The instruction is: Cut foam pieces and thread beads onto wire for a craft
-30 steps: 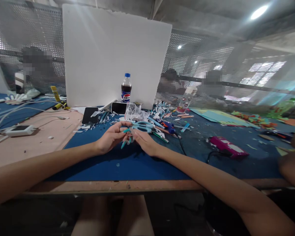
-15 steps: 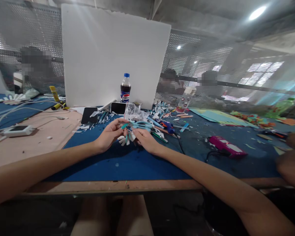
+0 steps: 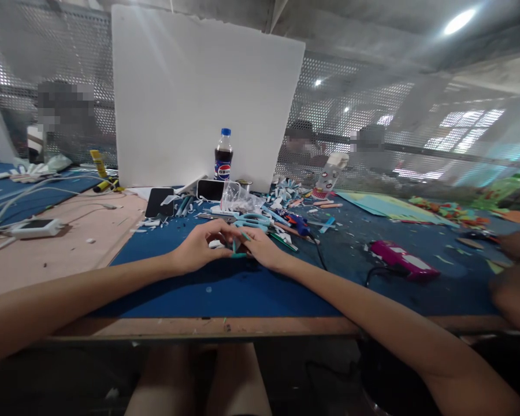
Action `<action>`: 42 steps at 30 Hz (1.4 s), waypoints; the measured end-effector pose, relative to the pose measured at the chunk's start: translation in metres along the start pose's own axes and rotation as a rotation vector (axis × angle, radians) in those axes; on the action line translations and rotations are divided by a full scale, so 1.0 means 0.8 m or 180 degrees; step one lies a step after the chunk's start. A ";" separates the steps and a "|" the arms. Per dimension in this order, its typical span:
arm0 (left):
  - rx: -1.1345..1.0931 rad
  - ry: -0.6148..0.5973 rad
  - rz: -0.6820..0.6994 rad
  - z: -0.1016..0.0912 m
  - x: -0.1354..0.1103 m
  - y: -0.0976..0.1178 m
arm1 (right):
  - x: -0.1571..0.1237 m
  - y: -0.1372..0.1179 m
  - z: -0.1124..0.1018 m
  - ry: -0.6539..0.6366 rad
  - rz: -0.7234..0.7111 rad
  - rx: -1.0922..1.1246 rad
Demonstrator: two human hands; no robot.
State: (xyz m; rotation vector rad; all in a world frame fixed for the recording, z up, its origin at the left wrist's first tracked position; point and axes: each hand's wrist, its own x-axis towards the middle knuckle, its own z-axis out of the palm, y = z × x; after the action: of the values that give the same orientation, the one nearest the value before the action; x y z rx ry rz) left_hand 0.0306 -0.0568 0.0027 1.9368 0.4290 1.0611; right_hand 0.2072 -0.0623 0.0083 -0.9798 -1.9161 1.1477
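Note:
My left hand (image 3: 203, 247) and my right hand (image 3: 263, 249) meet low over the blue mat, their fingertips close together. Between them shows a thin teal strip (image 3: 239, 255), pinched by my left thumb and fingers and by the curled fingers of my right hand. White pieces (image 3: 216, 244) show inside the curve of my left hand; whether they join the strip is hidden by the fingers. Just behind the hands lie light blue scissors (image 3: 252, 221).
Paper scraps (image 3: 286, 193), a clear plastic bag (image 3: 239, 199), a cola bottle (image 3: 224, 156) and a black phone (image 3: 160, 202) stand or lie behind. A blue glue gun (image 3: 298, 223) and a magenta device (image 3: 403, 260) are on the right, near another person's arm (image 3: 517, 283).
My left hand has come down and toward me, its fingers now curled beside my right hand. The teal strip sits lower, and the white pieces are more covered by fingers.

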 end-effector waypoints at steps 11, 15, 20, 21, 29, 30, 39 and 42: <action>0.1470 0.0425 0.1016 -0.021 0.007 -0.013 | -0.006 -0.004 -0.003 0.0022 -0.0080 -0.0467; 0.1751 0.0247 0.1301 -0.021 0.004 -0.012 | -0.007 -0.006 -0.005 -0.0047 -0.0145 -0.0691; 0.2022 -0.0252 0.1820 -0.013 -0.001 -0.006 | -0.007 -0.006 -0.005 -0.0384 -0.0177 -0.0709; 0.2054 -0.0339 0.1869 -0.012 -0.002 -0.005 | -0.007 -0.005 -0.005 -0.0436 -0.0172 -0.0677; 0.2072 -0.0316 0.1473 -0.014 -0.004 -0.005 | -0.006 0.001 -0.002 -0.0461 -0.0001 -0.0394; 0.2047 -0.0237 0.1464 -0.014 -0.004 -0.005 | -0.006 0.001 -0.002 -0.0442 0.0050 -0.0378; 0.1466 0.0290 0.1260 -0.017 -0.003 -0.006 | -0.004 -0.009 0.003 -0.0436 0.0413 0.0053; 0.1146 0.0447 0.1119 -0.014 -0.001 -0.004 | -0.004 -0.008 0.004 -0.0435 0.0480 0.0250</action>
State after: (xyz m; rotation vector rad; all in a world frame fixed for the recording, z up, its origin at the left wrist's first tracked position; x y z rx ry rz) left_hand 0.0210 -0.0495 0.0023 2.3223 0.3842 1.4295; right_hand 0.2041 -0.0685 0.0125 -1.0407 -1.9130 1.3982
